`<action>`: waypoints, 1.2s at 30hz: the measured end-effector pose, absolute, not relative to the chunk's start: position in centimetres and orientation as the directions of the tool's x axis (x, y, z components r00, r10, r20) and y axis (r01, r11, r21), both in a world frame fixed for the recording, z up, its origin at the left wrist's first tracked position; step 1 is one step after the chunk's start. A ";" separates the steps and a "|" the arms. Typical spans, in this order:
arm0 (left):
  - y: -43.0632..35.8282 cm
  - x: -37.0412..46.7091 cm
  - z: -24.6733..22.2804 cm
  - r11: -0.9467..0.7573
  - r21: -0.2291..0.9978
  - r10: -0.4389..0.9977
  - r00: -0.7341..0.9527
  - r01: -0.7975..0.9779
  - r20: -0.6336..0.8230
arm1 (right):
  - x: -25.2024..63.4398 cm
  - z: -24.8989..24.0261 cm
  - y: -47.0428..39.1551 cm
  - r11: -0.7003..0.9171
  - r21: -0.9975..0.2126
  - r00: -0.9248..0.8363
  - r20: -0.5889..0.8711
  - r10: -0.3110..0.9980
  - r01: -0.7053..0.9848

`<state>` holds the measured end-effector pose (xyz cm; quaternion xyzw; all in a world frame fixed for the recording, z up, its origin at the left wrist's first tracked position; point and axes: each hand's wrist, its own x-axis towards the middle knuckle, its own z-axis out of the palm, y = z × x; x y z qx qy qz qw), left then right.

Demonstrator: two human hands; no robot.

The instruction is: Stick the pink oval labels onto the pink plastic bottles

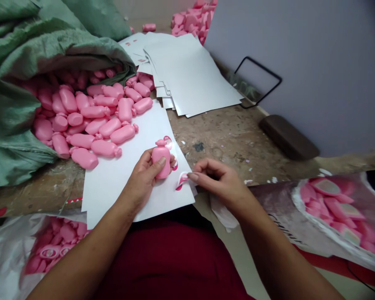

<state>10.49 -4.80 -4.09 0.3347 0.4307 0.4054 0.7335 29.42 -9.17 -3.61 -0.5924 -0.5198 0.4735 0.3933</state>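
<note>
My left hand (143,175) is closed around a small pink plastic bottle (161,160), held upright above a white sticker sheet (118,191). Pinched between thumb and forefinger of my right hand (217,179) is a pink and white sticker (182,180), partly lifted at the sheet's right side. A few more oval stickers (168,141) lie on the sheet near the bottle, partly hidden by it and my fingers. Many loose pink bottles (95,111) spill from a green sack (15,108) at the left, some resting on the sheet.
White sheets (187,71) are stacked at the back of the worn table (218,137). A dark brown case (289,137) and a black wire frame (258,79) stand at the right. Sacks of pink pieces, one at lower left (6,250) and one at lower right (300,196), flank me.
</note>
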 end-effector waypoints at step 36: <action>-8.1 9.0 -0.6 0.471 0.830 0.882 0.178 -0.298 -0.436 | 26.5 -1.8 -9.2 0.106 -0.891 0.086 0.160 0.983 0.442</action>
